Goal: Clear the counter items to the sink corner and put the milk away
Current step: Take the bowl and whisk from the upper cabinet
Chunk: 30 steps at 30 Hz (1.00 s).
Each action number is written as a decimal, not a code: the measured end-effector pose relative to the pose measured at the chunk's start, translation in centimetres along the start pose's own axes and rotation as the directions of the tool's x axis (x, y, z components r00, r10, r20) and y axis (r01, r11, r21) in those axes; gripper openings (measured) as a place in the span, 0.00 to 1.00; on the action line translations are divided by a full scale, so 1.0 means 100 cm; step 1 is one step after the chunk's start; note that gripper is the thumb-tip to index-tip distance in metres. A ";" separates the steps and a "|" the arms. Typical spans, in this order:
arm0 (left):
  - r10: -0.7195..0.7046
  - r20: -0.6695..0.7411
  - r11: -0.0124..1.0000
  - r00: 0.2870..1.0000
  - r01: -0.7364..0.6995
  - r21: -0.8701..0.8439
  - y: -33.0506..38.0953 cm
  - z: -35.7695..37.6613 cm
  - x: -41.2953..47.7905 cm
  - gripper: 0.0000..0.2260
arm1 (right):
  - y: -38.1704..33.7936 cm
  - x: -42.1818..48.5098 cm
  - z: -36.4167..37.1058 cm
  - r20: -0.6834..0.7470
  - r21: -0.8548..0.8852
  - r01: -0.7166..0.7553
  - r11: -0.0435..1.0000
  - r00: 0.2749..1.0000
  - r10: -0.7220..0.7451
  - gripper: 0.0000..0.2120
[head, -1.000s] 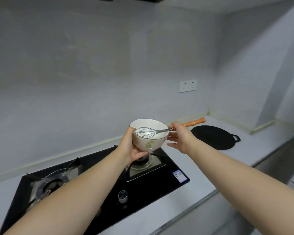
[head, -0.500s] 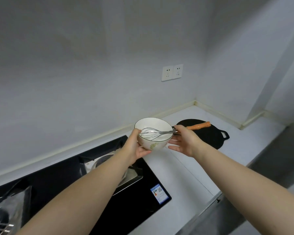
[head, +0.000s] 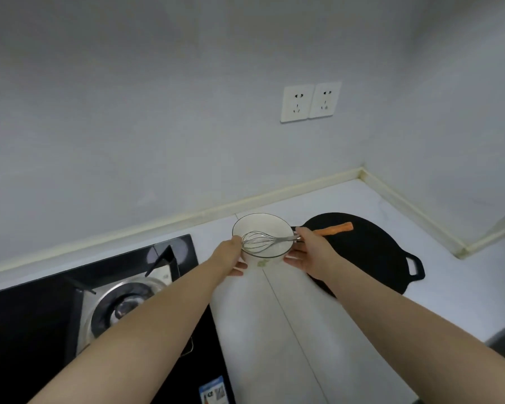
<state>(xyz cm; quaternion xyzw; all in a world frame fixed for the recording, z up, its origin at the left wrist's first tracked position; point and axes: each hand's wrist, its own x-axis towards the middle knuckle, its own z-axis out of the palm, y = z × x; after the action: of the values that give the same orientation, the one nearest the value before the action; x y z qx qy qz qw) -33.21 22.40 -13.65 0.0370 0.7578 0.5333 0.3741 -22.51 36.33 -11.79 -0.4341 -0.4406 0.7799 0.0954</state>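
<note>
Above the counter (head: 289, 316), the left hand (head: 229, 255) curls round a likely slippery, breakable ceramic bowl (head: 260, 225) while the right hand (head: 312, 252) pinches its loose wire whisk (head: 274, 237) against the rim.

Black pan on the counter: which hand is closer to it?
Right. The right hand holds the bowl at its side, right at the left edge of the pan. The left hand holds the bowl's other side, toward the stove.
</note>
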 end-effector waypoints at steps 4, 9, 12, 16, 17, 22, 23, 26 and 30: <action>-0.036 -0.064 0.995 0.997 0.041 0.085 -0.002 0.023 0.038 0.08 | -0.003 0.049 -0.015 0.011 0.028 -0.102 0.994 0.995 0.102 0.07; -0.113 -0.072 0.990 0.991 0.118 0.074 -0.009 0.037 0.058 0.05 | 0.004 0.080 -0.032 0.012 -0.051 -0.139 0.989 0.990 0.140 0.08; -0.132 -0.073 0.989 0.989 0.136 0.055 -0.010 0.044 0.066 0.05 | 0.005 0.091 -0.040 0.009 -0.059 -0.160 0.985 0.987 0.161 0.06; -0.133 -0.065 0.991 0.989 0.134 0.008 -0.013 0.052 0.072 0.06 | 0.003 0.096 -0.047 0.031 -0.050 -0.155 0.987 0.987 0.156 0.07; -0.135 -0.062 0.991 0.989 0.135 -0.009 -0.014 0.054 0.072 0.06 | 0.003 0.098 -0.049 0.029 -0.052 -0.152 0.987 0.988 0.153 0.06; -0.143 -0.049 0.985 0.988 0.138 -0.104 -0.017 0.060 0.070 0.08 | 0.005 0.106 -0.055 0.021 -0.072 -0.150 0.986 0.988 0.152 0.04; -0.141 -0.050 0.985 0.989 0.135 -0.110 -0.017 0.061 0.069 0.08 | 0.004 0.107 -0.056 0.023 -0.078 -0.152 0.985 0.988 0.154 0.04; -0.127 -0.049 0.988 0.991 0.121 -0.095 -0.018 0.060 0.068 0.08 | 0.002 0.108 -0.054 0.044 -0.074 -0.152 0.986 0.987 0.156 0.06; -0.133 -0.047 0.990 0.990 0.130 -0.060 -0.024 0.059 0.064 0.07 | 0.007 0.107 -0.054 0.047 -0.052 -0.176 0.983 0.983 0.179 0.04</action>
<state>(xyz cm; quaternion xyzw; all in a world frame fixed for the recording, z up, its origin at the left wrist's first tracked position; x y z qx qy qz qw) -33.38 28.90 -19.89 -0.0374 0.7523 0.5296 0.3900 -24.69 44.89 -19.92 -0.4535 -0.4209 0.7856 0.0037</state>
